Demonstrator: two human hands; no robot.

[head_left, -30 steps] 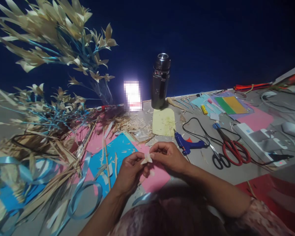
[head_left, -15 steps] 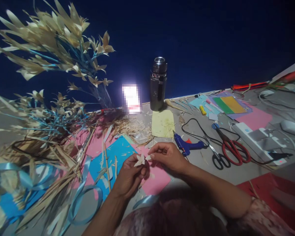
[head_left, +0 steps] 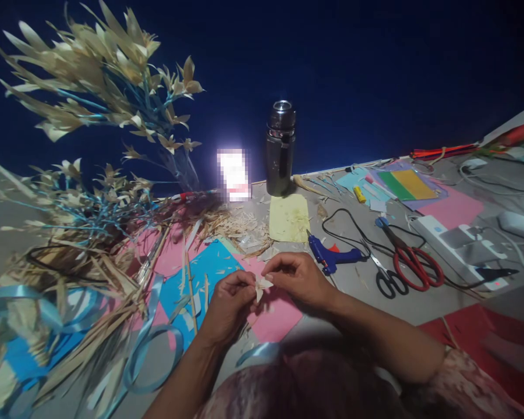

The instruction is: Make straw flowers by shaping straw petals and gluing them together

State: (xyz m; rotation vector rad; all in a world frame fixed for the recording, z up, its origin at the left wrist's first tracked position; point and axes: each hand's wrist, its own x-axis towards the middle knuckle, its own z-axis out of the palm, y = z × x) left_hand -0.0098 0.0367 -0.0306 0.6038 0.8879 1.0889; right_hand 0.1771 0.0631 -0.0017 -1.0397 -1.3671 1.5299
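Note:
Between my two hands is a small cream flower (head_left: pixel 260 288) with pointed petals, made of thin dry leaf-like material. My left hand (head_left: pixel 233 299) is closed, pinching the flower from its left side. From the right, the thumb and fingertips of my right hand (head_left: pixel 299 279) pinch a petal at its edge. Both hands are above a pink sheet (head_left: pixel 277 320) that partly covers the table. A blue sheet (head_left: pixel 179 291) strewn with scraps lies left of my left hand. Just beyond my right hand rests a blue glue gun (head_left: pixel 334 256).
Black scissors (head_left: pixel 390 282), red scissors (head_left: pixel 419 267) and a white power strip (head_left: pixel 458 250) lie to the right. A dark flask (head_left: pixel 281 151) stands behind a yellow sheet (head_left: pixel 289 218). Dry flowers on blue stems (head_left: pixel 100 198), husk strips and light-blue ribbon (head_left: pixel 152 355) crowd the left.
The flower has turned between my fingers, its petals now pointing down and right. My left hand has rolled slightly, and my right fingertips stay close against the flower.

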